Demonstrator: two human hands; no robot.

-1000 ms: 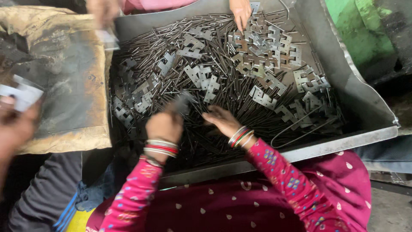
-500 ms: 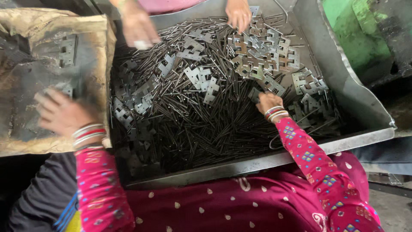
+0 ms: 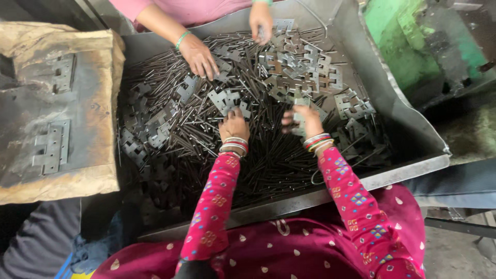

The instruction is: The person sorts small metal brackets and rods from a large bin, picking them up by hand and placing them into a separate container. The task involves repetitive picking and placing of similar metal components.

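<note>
A big grey metal tray (image 3: 408, 129) holds a heap of thin dark metal pins (image 3: 206, 150) and several grey hinge leaves (image 3: 305, 67). My left hand (image 3: 233, 126) rests on the heap in the middle of the tray, its fingers curled at the edge of a hinge leaf (image 3: 226, 99); whether it grips anything is hidden. A little to the right, my right hand (image 3: 305, 120) pinches another hinge leaf (image 3: 299, 106) just above the pins. Both wrists wear bangles, and the sleeves are pink with a pattern.
Another person's two hands (image 3: 200, 56) (image 3: 261, 20) work in the far side of the tray. At the left lies a dirty brown sack (image 3: 93, 170) with two assembled hinges (image 3: 51, 147) (image 3: 63, 72) on it. A green machine part (image 3: 413, 46) stands at the right.
My left hand has come off the sack and back into the middle of the tray. My right hand has shifted left onto a hinge leaf. The other person's hand has moved in over the pins.
</note>
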